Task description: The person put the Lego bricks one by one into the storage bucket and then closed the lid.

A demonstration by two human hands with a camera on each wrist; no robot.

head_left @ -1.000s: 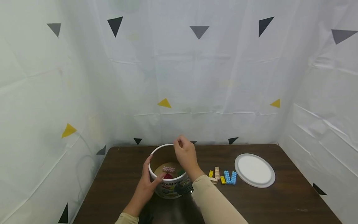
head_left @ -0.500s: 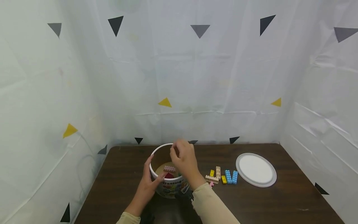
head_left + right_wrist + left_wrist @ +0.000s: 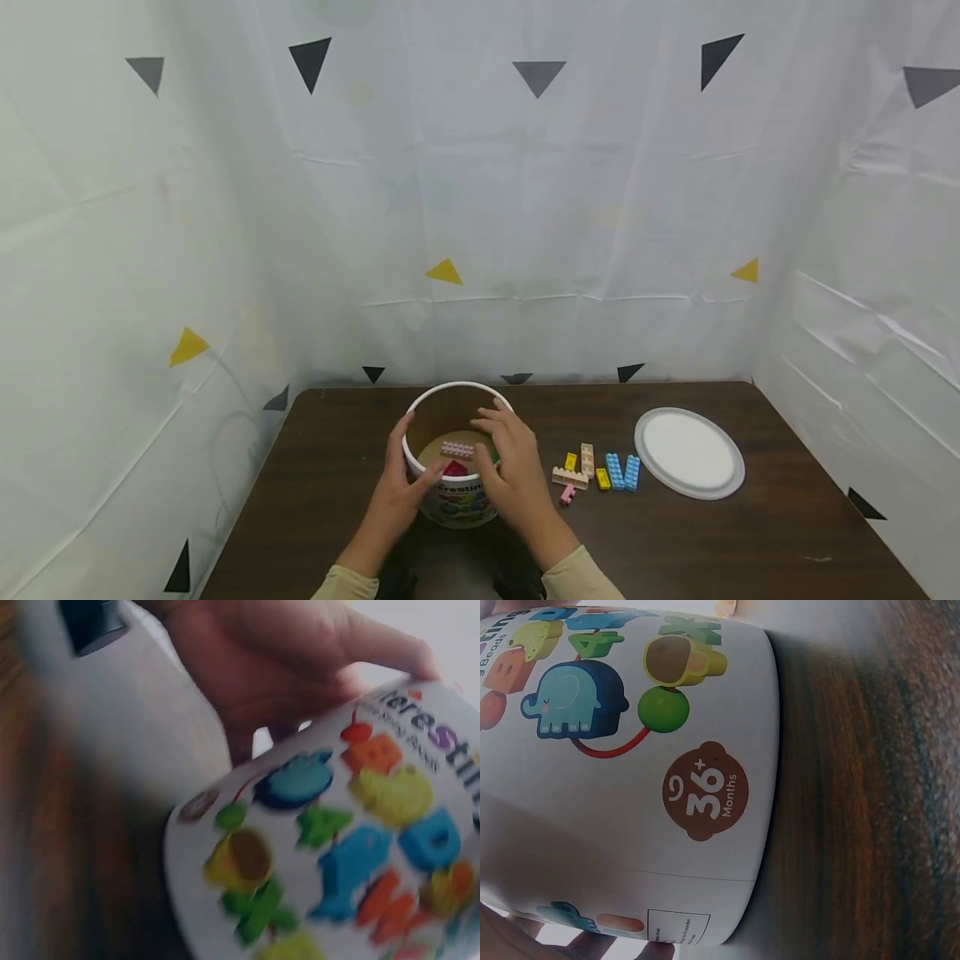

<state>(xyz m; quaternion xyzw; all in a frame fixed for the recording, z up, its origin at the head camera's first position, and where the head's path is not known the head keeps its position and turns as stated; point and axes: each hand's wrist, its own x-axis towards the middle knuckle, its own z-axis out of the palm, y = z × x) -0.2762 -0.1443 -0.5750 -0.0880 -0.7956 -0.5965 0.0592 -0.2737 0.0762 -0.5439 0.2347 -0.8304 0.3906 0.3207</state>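
A white printed tub (image 3: 459, 507) stands on the table with its top uncovered. My left hand (image 3: 392, 492) holds it at the left, fingers along the outer wall and thumb over the near rim. In the left wrist view the tub wall (image 3: 630, 802) fills much of the frame. At the right side, my right hand (image 3: 517, 467) lies by the rim with fingers spread, nothing in them; the right wrist view shows this hand (image 3: 270, 660) close against the wall. Inside the tub are a pale pink brick (image 3: 457, 451), a red piece (image 3: 454, 469) and a partly hidden green piece (image 3: 496, 457).
Right of the tub lie beige bricks (image 3: 570, 478), yellow bricks (image 3: 603, 479), blue bricks (image 3: 615, 472) and a small pink piece (image 3: 567, 495). Farther right is a round white lid (image 3: 690, 454). White sheeting (image 3: 585, 208) hangs behind the table.
My right hand has come down from its bent pose above the right rim, and its fingers have spread. The small pink piece, earlier hidden by that arm, now shows fully. My left hand stays put.
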